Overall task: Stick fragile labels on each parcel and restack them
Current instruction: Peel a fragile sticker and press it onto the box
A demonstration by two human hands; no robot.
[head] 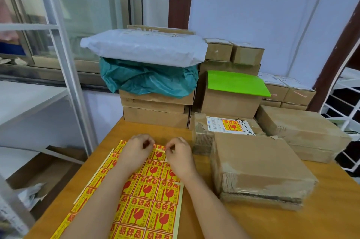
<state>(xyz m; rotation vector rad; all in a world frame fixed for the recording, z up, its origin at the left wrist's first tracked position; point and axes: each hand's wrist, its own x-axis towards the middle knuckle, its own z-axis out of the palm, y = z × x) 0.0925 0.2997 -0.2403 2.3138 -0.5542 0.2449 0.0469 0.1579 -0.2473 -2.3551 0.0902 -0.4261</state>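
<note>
Fragile labels lie as a yellow-and-red label sheet (150, 196) on the bench (292, 223), with more sheets fanned out under its left edge. At its far end both hands work the top row. The left hand (136, 149) has its fingers curled, fingertips down on the sheet, and seems to steady it. The right hand (180, 151) has its grip closed to a pinch at the upper corner of one label (158, 152), apparently lifting its edge, though whether the corner has come free of the backing is too small to tell.

Just right of the sheet sits a flat cardboard parcel (259, 168) whose bare top shows no sticker; it looks like the next to be done. Beyond it, a labelled parcel (229, 126) already carries 1 fragile sticker beside its shipping slip. Only that 1 finished parcel is visible, so I judge the job to be early.

Farther back stand stacked boxes, a white mailer bag (144, 48) over a teal bag (148, 79), and a green sheet (235, 83) on a carton. None of these shows a sticker, so most labelling and the restacking remain. All parcels are sealed, contents unseen.
</note>
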